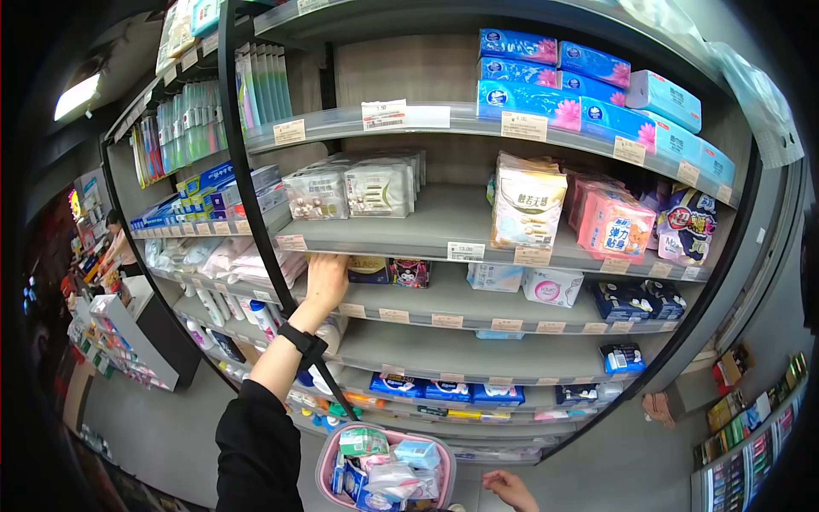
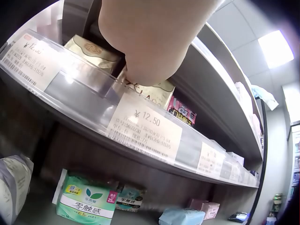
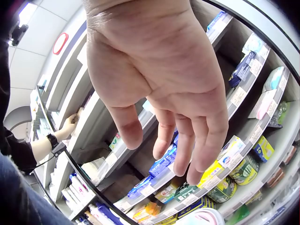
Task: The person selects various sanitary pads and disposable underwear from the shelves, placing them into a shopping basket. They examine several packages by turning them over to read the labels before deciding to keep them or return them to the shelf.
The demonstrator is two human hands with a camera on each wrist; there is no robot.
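My left hand (image 1: pixel 327 280) reaches into the second shelf space from the top, at its left end. In the left wrist view the heel of the left hand (image 2: pixel 154 37) covers part of a gold pack (image 2: pixel 157 93), and its fingers are hidden behind it. Another gold pack (image 2: pixel 93 52) stands to the left of it, and a pink-and-black pack (image 2: pixel 182 111) to the right. Low in front of the shelves hangs my right hand (image 1: pixel 510 491), with relaxed fingers and nothing in them. The right wrist view shows the palm of this right hand (image 3: pixel 159 70).
Below stands a pink basket (image 1: pixel 450 465) filled with packs. A clear shelf lip (image 2: pixel 89 98) with price tags runs along the shelf front. A black upright post (image 1: pixel 256 205) stands beside my left arm. A person (image 1: pixel 119 246) is at a counter far left.
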